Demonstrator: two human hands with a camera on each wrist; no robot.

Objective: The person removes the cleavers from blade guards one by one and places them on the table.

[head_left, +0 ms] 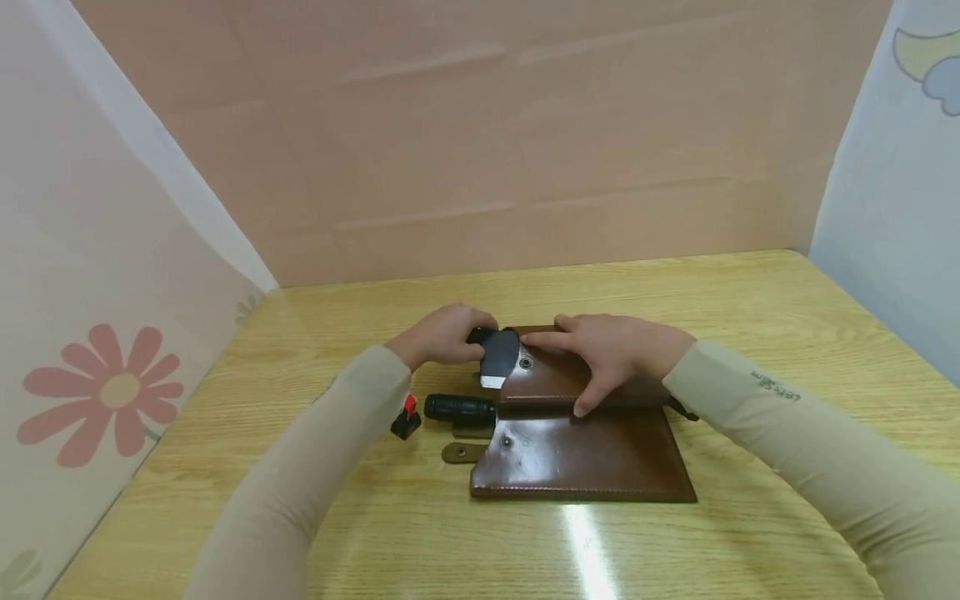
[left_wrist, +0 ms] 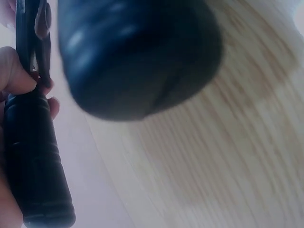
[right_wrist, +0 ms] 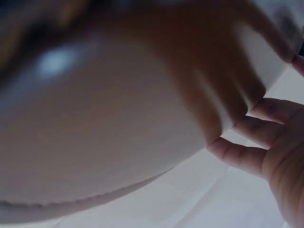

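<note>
A brown leather pouch (head_left: 592, 458) lies on the wooden table (head_left: 750, 292), with a smaller snap-fastened pocket (head_left: 551, 379) on its far half. My left hand (head_left: 442, 336) grips the black handle of a dark-bladed tool (head_left: 499, 357) whose silver edge sits at the pocket's left mouth. The handle (left_wrist: 33, 156) shows close in the left wrist view, held by my fingers (left_wrist: 14, 76). My right hand (head_left: 611, 354) lies flat on the pocket with straight fingers. The right wrist view shows only blurred leather (right_wrist: 95, 118) and my fingers (right_wrist: 251, 156).
A black cylindrical torch-like item (head_left: 459, 408) lies just left of the pouch. A small black and red object (head_left: 406, 418) stands further left. A leather strap tab (head_left: 463, 452) sticks out at the pouch's left edge. Panels wall the table at the back and both sides.
</note>
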